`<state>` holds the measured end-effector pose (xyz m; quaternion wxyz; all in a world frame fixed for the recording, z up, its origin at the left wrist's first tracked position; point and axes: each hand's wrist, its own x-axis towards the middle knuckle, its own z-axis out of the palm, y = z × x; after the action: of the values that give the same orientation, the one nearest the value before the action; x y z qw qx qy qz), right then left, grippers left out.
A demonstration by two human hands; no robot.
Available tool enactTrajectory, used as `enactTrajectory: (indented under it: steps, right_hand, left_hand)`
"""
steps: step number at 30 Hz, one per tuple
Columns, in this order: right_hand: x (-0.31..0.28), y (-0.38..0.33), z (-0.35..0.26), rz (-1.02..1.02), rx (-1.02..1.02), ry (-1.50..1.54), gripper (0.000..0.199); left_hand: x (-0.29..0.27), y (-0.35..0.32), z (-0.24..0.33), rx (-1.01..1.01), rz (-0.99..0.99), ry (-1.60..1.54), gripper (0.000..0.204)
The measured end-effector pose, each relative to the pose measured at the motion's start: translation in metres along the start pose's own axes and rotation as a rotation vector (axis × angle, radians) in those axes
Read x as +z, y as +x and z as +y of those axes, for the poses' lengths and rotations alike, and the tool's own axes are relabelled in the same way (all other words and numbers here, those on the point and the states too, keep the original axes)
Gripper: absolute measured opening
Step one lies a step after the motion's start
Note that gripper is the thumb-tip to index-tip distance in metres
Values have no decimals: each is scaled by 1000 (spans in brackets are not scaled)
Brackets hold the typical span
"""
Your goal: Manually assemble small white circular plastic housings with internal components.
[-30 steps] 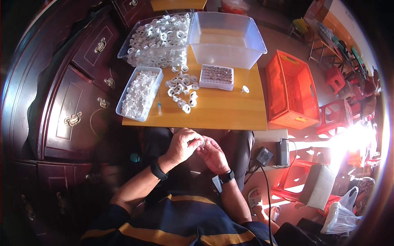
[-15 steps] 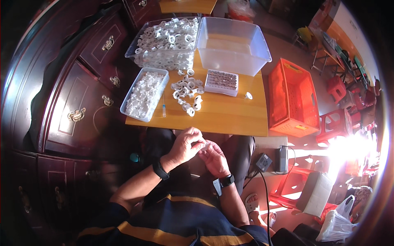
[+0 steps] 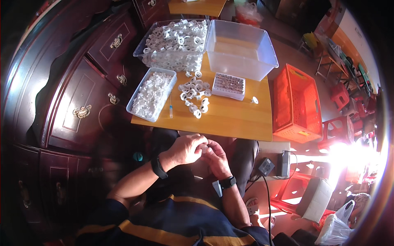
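Over my lap, just off the table's front edge, my left hand (image 3: pixel 186 149) and my right hand (image 3: pixel 218 159) meet with closed fingertips. Between them is a small whitish piece (image 3: pixel 203 148), mostly hidden by the fingers, so its kind does not show. Beyond the hands, several loose white plastic rings (image 3: pixel 195 88) lie in a pile on the table (image 3: pixel 234 119). Left of the pile stands a shallow clear box (image 3: pixel 132 102) heaped with small white plastic parts. A thin tool with a blue collar (image 3: pixel 171 111) lies beside that box.
At the back, a large clear bin (image 3: pixel 141 51) full of white rings adjoins an empty clear bin (image 3: pixel 262 53). A white tray of small metallic parts (image 3: pixel 229 95) and a lone white round part (image 3: pixel 255 100) sit at right. An orange crate (image 3: pixel 283 119) stands beside the table; dark drawers (image 3: pixel 74 98) line the left.
The view has shifted a little, so the table appears farther right. My hands stay together at the fingertips; the left wrist and fingers have turned slightly.
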<state>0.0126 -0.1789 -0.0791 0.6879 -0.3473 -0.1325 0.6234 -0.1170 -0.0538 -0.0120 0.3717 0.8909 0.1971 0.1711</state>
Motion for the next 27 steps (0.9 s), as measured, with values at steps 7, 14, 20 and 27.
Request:
enactTrajectory:
  steps: [7, 14, 20, 27]
  right_hand:
    - [-5, 2, 13, 17, -91, -43, 29]
    - [2, -1, 9, 23, -190, -65, 34]
    - [0, 1, 12, 57, -189, -71, 39]
    - [0, 1, 9, 60, -196, -67, 41]
  left_hand:
    - [8, -6, -3, 125, -9, 314, 23]
    - [8, -11, -4, 189, 133, 214, 30]
    - [3, -18, 3, 68, 205, 66, 49]
    - [2, -21, 2, 88, 222, 116, 37]
